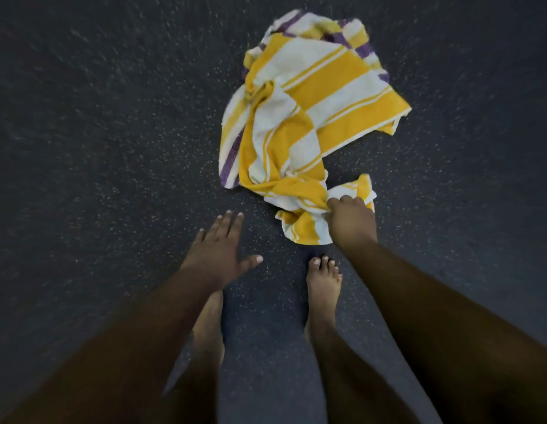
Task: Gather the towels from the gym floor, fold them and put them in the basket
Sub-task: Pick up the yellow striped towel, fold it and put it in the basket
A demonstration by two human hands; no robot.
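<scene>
**Right hand grabs yellow towel on gym floor**

Head view, looking straight down. Yellow-and-white striped towel point(308, 117) lies crumpled on the dark speckled floor point(98, 133), up and right of centre. A second towel with purple stripes point(232, 160) sits under it, edges poking out at the left side and at the top. How much of it is hidden, cannot tell.

Right hand point(351, 218) is down at the near corner of the yellow towel, fingers curled, grip bunched tight on the cloth. That corner is gathered into a twist leading from the hand to the rest of the pile. A small flap of towel sticks out past the knuckles.

Left hand point(220, 249) is apart from the towels, to the left, palm down, fingers straight and spread, thumb out to the side. Grip wide, holding nothing. Whether it touches the floor, cannot tell.

Two bare feet below the hands: right foot point(324, 289) in plain sight just below the held corner, left foot point(209, 325) mostly hidden behind the left forearm.

Frame edges motion-blurred.
</scene>
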